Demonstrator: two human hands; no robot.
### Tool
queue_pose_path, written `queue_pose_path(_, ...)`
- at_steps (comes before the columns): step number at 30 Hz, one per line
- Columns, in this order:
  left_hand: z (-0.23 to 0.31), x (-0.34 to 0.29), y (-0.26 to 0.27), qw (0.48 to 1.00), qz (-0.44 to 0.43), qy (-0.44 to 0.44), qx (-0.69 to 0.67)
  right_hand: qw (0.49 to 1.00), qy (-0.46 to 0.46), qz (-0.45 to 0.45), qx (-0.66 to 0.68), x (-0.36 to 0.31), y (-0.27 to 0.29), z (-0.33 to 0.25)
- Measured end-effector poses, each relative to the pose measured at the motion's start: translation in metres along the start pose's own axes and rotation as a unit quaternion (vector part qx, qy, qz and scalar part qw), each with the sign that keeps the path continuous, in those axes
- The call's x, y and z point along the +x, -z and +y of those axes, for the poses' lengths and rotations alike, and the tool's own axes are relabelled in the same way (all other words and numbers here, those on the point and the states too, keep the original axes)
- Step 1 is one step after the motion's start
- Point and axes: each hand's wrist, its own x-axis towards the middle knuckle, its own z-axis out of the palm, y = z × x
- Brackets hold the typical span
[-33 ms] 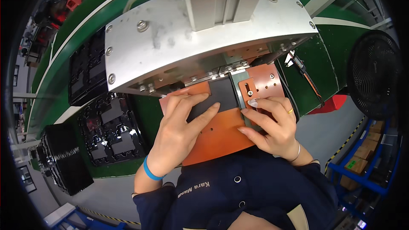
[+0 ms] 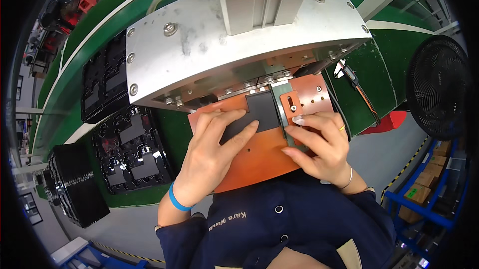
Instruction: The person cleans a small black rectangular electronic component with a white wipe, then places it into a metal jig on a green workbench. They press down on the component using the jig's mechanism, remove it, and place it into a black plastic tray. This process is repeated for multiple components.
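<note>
A flat dark grey sheet lies on an orange fixture plate below a silver press. My left hand rests on the sheet, index finger and thumb stretched apart with their tips on its surface. Beside the sheet's right edge runs a narrow metal strip. Right of the strip sits a slotted orange block with a screw in its slot. My right hand is at the lower end of the strip and block, thumb and index finger apart. A whitish spot shows at one fingertip; I cannot tell what it is.
The silver press housing overhangs the fixture's far side. Black trays with grey pieces stand at left, next to a black tray stack. A caliper lies on the green bench at right. A black fan stands farther right.
My right hand's fingertips have shifted very slightly right. The whole view has moved a little. My left hand stays on the grey sheet.
</note>
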Motion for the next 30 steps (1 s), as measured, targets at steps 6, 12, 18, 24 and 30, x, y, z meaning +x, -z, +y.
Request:
queue_pose_path(6,0.025,-0.012,0.010,0.992,0.064,-0.069,0.083,0.950,-0.159,-0.003,0.267,0.011,0.015,0.009)
queue_pose_path(12,0.026,-0.020,0.006,0.982,0.128,-0.112,0.079,0.927,-0.151,-0.116,0.322,0.030,0.015,-0.004)
queue_pose_path(18,0.018,-0.024,0.033,0.774,-0.103,0.241,-0.576,0.945,0.133,-0.075,0.290,0.027,0.006,-0.012)
queue_pose_path(24,0.004,-0.031,0.022,0.703,-0.076,0.275,-0.652,0.992,0.075,0.018,0.102,0.023,0.022,0.015)
queue_pose_path(30,0.004,-0.015,0.022,0.754,0.054,0.308,-0.578,0.937,-0.270,-0.005,-0.222,-0.072,0.057,0.177)
